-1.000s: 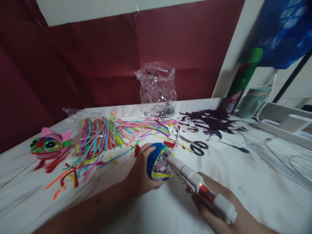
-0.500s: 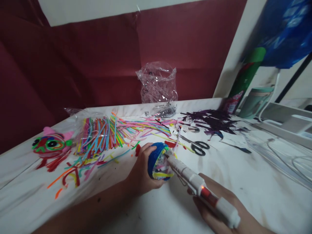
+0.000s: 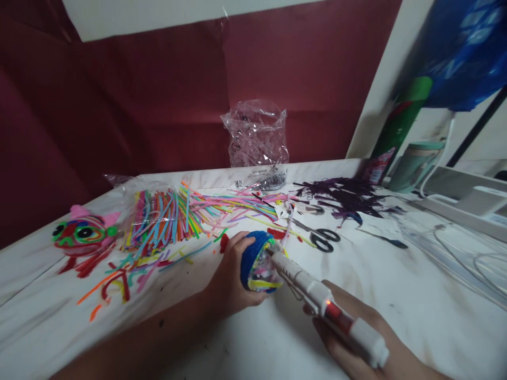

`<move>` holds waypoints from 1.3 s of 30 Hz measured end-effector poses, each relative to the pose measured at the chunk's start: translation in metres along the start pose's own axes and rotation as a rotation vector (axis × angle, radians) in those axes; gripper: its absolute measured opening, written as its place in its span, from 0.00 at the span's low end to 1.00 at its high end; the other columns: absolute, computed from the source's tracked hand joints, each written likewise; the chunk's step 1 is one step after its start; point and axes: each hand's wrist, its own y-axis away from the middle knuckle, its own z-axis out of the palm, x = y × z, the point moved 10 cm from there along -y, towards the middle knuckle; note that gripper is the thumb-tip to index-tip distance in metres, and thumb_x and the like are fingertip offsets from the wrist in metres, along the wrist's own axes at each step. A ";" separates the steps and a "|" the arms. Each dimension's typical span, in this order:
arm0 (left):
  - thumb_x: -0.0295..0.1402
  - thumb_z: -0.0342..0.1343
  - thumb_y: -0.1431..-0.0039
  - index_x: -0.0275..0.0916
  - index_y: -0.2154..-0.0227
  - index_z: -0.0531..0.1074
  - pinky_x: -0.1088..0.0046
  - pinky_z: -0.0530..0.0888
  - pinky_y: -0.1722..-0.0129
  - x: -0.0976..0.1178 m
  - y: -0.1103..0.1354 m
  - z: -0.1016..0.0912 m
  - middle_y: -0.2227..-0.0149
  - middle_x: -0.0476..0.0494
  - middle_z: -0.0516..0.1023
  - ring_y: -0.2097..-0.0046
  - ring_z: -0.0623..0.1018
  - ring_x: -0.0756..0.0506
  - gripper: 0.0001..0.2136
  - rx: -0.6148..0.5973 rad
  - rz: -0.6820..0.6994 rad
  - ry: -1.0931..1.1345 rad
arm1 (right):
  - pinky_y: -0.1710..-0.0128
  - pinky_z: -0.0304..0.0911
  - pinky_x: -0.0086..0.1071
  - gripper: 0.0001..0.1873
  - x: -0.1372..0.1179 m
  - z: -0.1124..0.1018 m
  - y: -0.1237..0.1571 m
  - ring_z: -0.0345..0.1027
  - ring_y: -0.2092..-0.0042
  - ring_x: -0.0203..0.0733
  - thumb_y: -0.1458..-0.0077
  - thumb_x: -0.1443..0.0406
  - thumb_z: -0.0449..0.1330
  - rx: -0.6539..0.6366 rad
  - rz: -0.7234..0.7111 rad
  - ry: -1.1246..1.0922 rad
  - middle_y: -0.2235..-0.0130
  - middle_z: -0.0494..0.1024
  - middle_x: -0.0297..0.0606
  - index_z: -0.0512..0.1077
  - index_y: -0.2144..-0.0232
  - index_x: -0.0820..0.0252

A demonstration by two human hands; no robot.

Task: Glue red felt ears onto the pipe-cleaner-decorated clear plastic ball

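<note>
My left hand grips a ball wound with blue pipe cleaner, its open face showing mixed coloured bits. My right hand holds a white glue gun with a red lit band. The gun's tip touches the ball's upper right rim. Both hands hover just above the white table near its front.
Loose coloured pipe cleaners spill from a clear bag at the left. A pink-eared pipe-cleaner face lies far left. Black scissors, purple scraps, a clear plastic bag, a green can, a cup and cables stand around.
The hands, ball and glue gun hold nearly the same pose; the view has shifted very slightly.
</note>
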 end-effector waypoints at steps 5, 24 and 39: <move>0.32 0.68 0.65 0.44 0.44 0.49 0.47 0.64 0.45 0.000 0.000 0.000 0.44 0.32 0.55 0.41 0.61 0.30 0.45 -0.003 -0.011 0.013 | 0.73 0.71 0.29 0.05 0.002 0.002 0.001 0.73 0.72 0.41 0.49 0.68 0.54 -0.032 0.004 0.015 0.74 0.74 0.36 0.67 0.75 0.55; 0.33 0.69 0.66 0.45 0.44 0.49 0.47 0.65 0.46 -0.001 0.000 -0.001 0.44 0.33 0.56 0.41 0.62 0.30 0.46 0.004 -0.018 0.017 | 0.77 0.68 0.26 0.08 0.015 0.002 -0.004 0.69 0.77 0.37 0.45 0.63 0.52 -0.058 0.131 -0.161 0.76 0.74 0.35 0.69 0.72 0.58; 0.33 0.68 0.66 0.46 0.44 0.49 0.46 0.65 0.46 -0.003 0.000 -0.001 0.44 0.34 0.56 0.42 0.62 0.29 0.46 -0.004 -0.017 0.027 | 0.80 0.65 0.24 0.08 0.018 0.005 -0.004 0.66 0.78 0.35 0.45 0.62 0.53 -0.087 0.155 -0.221 0.77 0.73 0.33 0.70 0.71 0.58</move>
